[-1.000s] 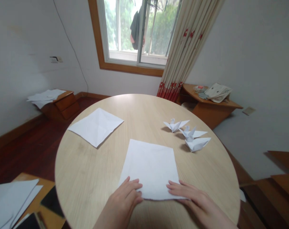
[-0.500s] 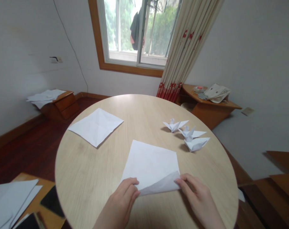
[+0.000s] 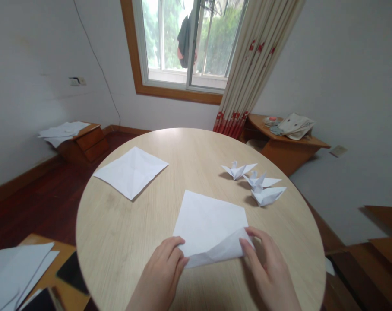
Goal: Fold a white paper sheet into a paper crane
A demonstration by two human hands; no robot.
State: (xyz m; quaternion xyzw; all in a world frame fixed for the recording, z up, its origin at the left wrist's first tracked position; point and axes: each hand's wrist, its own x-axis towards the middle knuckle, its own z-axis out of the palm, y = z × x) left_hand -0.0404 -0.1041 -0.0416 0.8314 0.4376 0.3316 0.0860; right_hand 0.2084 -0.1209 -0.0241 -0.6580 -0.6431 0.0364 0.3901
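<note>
Right hand [image 3: 267, 268] has raised the pinched paper flap [image 3: 218, 252], angled up-right; left hand [image 3: 160, 274] holds the sheet [image 3: 209, 220].

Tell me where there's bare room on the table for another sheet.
The table shows bare wood left of the half-folded sheet, below the creased square sheet, and between that square and the three paper cranes. It is crowded at the right, where the cranes stand close, and around your left hand and right hand.
</note>
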